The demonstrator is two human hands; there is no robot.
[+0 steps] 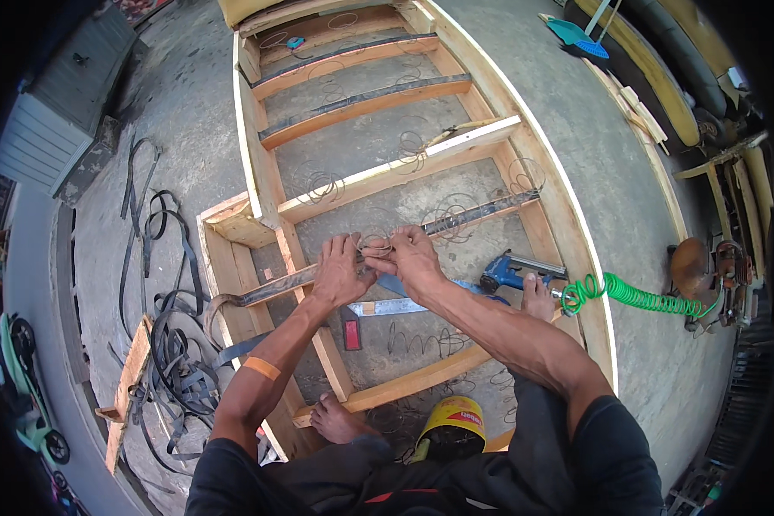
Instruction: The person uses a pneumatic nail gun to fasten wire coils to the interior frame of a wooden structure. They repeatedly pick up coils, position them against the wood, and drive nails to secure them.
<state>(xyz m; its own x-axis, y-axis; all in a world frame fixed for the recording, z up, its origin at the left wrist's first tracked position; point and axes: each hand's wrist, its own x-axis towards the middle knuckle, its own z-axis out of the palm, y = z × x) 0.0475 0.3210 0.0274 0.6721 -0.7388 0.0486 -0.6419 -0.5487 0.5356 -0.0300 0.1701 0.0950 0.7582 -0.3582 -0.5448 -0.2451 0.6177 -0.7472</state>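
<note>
A grey concrete floor (580, 129) carries a long wooden frame (564, 224); a tangle of black straps (174, 365) lies to its left, and a green scooter (27, 387) stands beyond. Three crossbars (370, 105) bear dark strips on top; there is one blue nail gun (512, 271) by the person's foot, one green coiled hose (645, 299) and one yellow bucket (457, 414) (several loose wire coils lie about, too tangled to count surely). Both forearms reach forward, the hands nearly meeting over the nearest dark-topped bar; the right hand (414, 260) pinches a wire spring (375, 245) there; the left hand (342, 271) curls close beside it, palm down, though whether it grips I cannot tell.
</note>
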